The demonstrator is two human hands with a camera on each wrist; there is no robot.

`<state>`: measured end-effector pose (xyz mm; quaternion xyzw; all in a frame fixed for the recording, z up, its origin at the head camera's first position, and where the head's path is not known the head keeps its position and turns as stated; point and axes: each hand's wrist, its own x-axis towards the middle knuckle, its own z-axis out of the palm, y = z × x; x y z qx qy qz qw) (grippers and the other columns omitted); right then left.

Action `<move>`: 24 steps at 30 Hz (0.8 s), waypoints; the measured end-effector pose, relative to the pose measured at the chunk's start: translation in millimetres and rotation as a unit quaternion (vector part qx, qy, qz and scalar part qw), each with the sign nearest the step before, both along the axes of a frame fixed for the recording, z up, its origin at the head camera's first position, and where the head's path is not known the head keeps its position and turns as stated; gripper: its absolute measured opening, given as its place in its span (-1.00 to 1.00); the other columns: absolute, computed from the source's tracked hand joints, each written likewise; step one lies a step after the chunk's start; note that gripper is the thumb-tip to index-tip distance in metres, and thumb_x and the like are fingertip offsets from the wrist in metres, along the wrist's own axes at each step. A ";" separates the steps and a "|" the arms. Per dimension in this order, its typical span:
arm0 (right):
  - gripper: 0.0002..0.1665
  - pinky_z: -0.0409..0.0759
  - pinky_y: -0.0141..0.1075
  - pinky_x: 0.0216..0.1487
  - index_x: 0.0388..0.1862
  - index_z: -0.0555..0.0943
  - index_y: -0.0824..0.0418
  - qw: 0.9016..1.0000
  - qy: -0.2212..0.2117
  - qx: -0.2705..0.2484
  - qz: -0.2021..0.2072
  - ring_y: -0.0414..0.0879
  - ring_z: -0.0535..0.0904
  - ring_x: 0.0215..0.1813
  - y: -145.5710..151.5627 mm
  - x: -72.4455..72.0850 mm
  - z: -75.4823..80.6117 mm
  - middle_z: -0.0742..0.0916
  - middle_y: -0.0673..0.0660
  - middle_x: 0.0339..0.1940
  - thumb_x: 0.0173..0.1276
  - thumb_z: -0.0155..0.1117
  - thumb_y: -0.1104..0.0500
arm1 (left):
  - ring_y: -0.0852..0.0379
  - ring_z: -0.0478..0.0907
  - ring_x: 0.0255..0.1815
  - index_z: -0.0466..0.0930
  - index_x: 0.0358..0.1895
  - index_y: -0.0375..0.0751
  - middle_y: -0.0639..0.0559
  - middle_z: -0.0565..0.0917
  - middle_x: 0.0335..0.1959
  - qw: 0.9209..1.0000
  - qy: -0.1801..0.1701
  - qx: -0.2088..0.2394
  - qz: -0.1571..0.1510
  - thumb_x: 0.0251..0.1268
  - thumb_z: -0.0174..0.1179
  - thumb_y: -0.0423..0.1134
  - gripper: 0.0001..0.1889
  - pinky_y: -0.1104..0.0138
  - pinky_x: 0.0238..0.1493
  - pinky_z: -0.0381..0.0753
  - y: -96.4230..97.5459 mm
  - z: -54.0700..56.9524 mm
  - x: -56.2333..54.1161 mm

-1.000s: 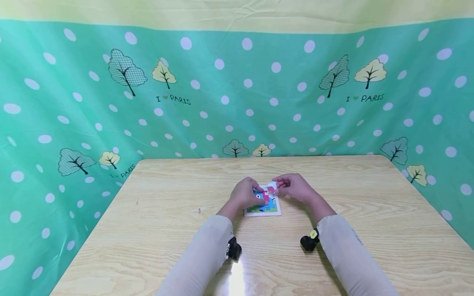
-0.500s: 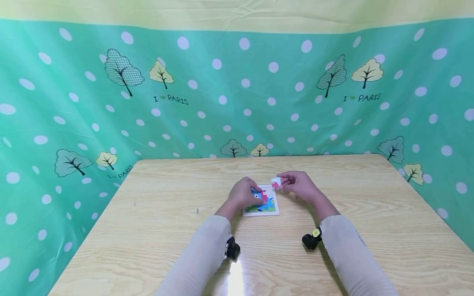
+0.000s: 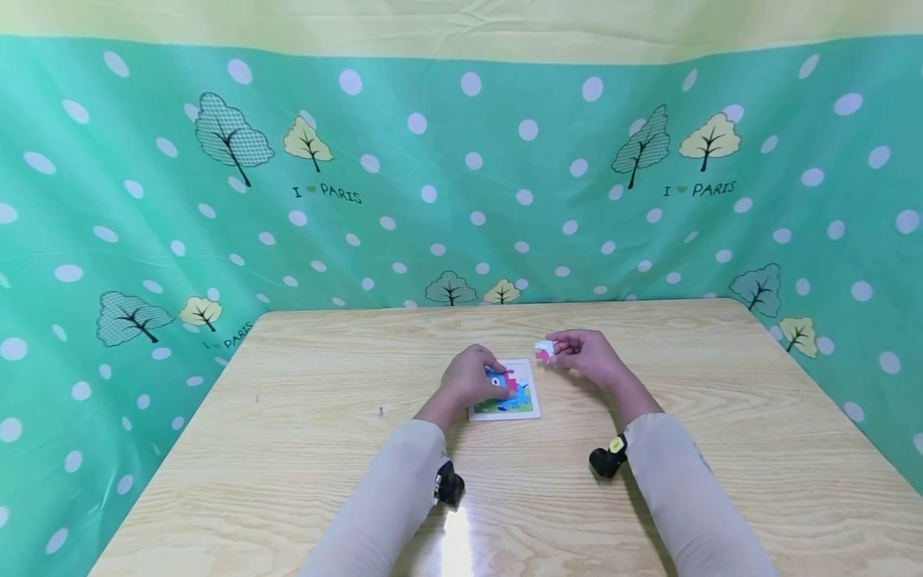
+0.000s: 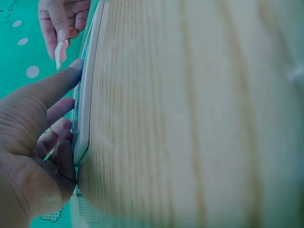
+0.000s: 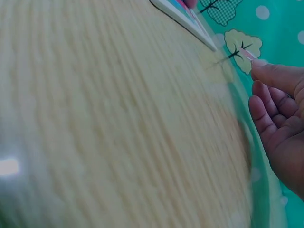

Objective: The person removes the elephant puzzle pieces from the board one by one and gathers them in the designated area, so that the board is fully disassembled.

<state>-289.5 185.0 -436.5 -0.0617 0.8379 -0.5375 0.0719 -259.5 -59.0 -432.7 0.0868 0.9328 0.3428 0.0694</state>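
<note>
A small jigsaw puzzle in a white-edged tray (image 3: 534, 394) lies flat on the table, showing a blue figure with red and green parts. My left hand (image 3: 470, 378) rests on its left side, thumb and fingertips touching the picture and hiding part of it. Beyond the tray's upper right corner, my right hand (image 3: 593, 357) pinches a white and pink puzzle piece (image 3: 544, 351) between thumb and fingers. In the right wrist view that piece (image 5: 247, 53) appears edge-on, held off the table. The left wrist view shows the tray (image 4: 89, 90) from its side.
The wooden table (image 3: 303, 457) stretches around the tray on all sides. Behind it hangs a green dotted cloth (image 3: 404, 160) printed with trees. A black wrist camera (image 3: 608, 458) sits on the right wrist, another camera (image 3: 449, 484) on the left.
My right hand has lifted the pink and white piece away from the puzzle's upper right corner, moving up and right. My left hand stays on the puzzle.
</note>
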 end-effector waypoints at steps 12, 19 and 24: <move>-0.51 0.60 -0.41 -0.16 0.18 0.58 0.29 1.000 0.003 0.015 -0.008 0.00 0.53 -0.09 6.2 -14.7 -3.5 0.64 0.21 -0.15 0.24 0.31 0.44 | 0.09 0.47 -0.05 0.73 -0.25 -0.02 0.13 0.53 -0.07 1.000 0.001 0.004 0.000 -0.11 0.57 -0.01 -0.66 0.22 0.13 0.51 -0.8 -2.2 -1.8; -0.49 0.59 -0.42 -0.21 0.17 0.60 0.27 1.000 -0.001 0.024 -0.015 -0.01 0.53 -0.11 11.2 -20.9 -6.6 0.65 0.20 -0.16 0.20 0.40 0.39 | 0.09 0.47 -0.04 0.74 -0.24 -0.01 0.14 0.53 -0.07 1.000 0.003 0.001 -0.002 -0.11 0.57 0.00 -0.66 0.21 0.15 0.50 -0.3 -3.0 -2.1; -0.50 0.57 -0.41 -0.13 0.16 0.61 0.26 0.999 0.000 0.048 -0.022 -0.01 0.53 -0.09 11.8 -22.8 -8.1 0.66 0.18 -0.15 0.19 0.43 0.35 | 0.09 0.47 -0.03 0.74 -0.24 -0.02 0.13 0.53 -0.07 1.000 0.004 0.000 -0.004 -0.11 0.57 0.00 -0.66 0.22 0.16 0.49 -0.6 -2.8 -2.1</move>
